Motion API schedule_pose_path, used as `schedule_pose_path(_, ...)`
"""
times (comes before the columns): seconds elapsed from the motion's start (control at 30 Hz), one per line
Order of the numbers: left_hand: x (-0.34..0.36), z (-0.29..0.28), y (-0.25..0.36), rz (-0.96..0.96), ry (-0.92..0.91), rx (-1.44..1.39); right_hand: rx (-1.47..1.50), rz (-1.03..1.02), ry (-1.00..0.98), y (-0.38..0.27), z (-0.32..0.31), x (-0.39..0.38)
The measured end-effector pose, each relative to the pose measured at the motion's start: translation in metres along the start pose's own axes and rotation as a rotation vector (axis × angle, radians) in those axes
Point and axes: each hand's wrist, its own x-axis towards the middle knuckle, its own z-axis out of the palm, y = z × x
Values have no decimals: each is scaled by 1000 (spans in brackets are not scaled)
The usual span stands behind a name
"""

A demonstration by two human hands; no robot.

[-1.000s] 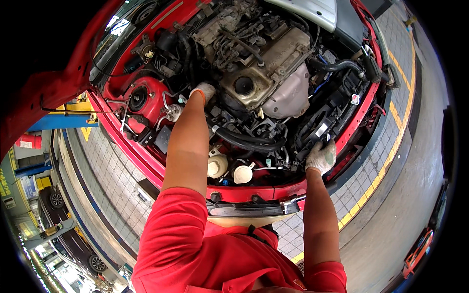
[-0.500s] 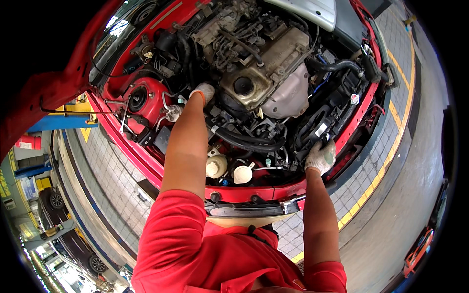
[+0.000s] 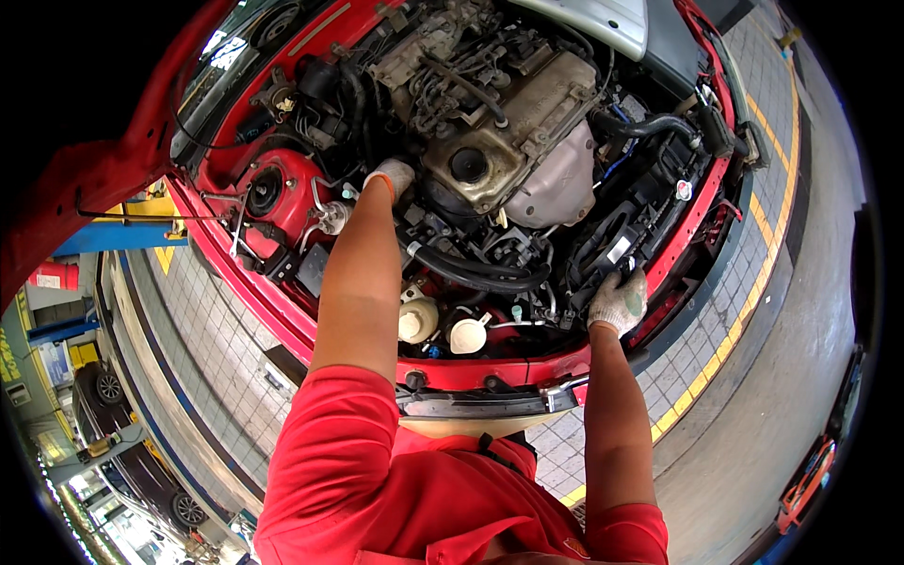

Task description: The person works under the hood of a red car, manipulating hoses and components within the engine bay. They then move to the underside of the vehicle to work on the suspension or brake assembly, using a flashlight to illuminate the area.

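Note:
My left hand (image 3: 395, 176), in a white knit glove with an orange cuff, reaches down between the engine (image 3: 508, 122) and the red strut tower (image 3: 282, 188). Its fingers are hidden low beside the engine's end, so what they touch does not show. At the front of the bay, my gloved right hand (image 3: 620, 303) is closed over the end of the black radiator (image 3: 650, 217), beside the red front panel (image 3: 692, 217). Thick black hoses (image 3: 471, 270) curve between my two arms. An uncapped-looking round black opening (image 3: 468, 166) sits on the engine's metal cover.
Close to my body are a cream reservoir (image 3: 416, 320) and a white-capped filler (image 3: 468, 336). The raised red hood (image 3: 85, 198) spans the upper left. A silver heat shield (image 3: 556, 184) covers the engine's front side. Other cars (image 3: 155, 480) stand at lower left.

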Motion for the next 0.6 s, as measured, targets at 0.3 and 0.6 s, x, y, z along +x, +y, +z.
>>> schedule_pose_path(0.3,1,8,-5,17,-11,68,1,-11,-12,-1,2,0)
schedule_pose_path(0.6,1,8,-6,-15,-42,113,-2,-34,-4,3,10,0)
